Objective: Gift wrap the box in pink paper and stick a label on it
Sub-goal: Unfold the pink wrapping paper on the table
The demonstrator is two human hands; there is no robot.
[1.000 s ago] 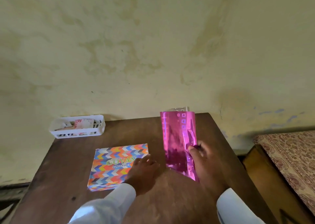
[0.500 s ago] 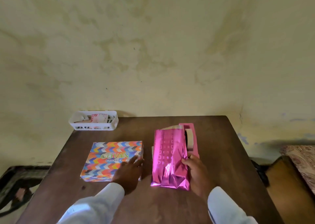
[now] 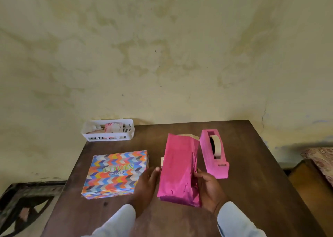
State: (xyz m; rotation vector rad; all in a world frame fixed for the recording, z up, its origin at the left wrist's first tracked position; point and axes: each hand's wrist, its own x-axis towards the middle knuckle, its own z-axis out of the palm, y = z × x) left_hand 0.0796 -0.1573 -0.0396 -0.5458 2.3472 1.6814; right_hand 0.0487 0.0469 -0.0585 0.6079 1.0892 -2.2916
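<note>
A folded sheet of shiny pink wrapping paper (image 3: 178,168) lies lengthwise on the brown table (image 3: 252,191), with a pale layer showing at its far end. My right hand (image 3: 207,188) grips its right edge near the front. My left hand (image 3: 146,184) lies between the paper and the box with straight fingers, its fingertips at the paper's left edge. The box (image 3: 117,173), printed with a colourful chevron pattern and the words "COVAN SUNGLASSES", sits flat to the left. A pink tape dispenser (image 3: 214,153) with a roll of tape stands right of the paper.
A white plastic basket (image 3: 108,130) with cards or labels inside stands at the table's far left corner against the wall. A dark patterned piece of furniture is on the floor at the left, and a wooden bed with a patterned cover at the right.
My right hand has lowered the pink paper from upright to flat on the table, which uncovers the tape dispenser. My left hand has shifted from the box toward the paper. The view has tilted down.
</note>
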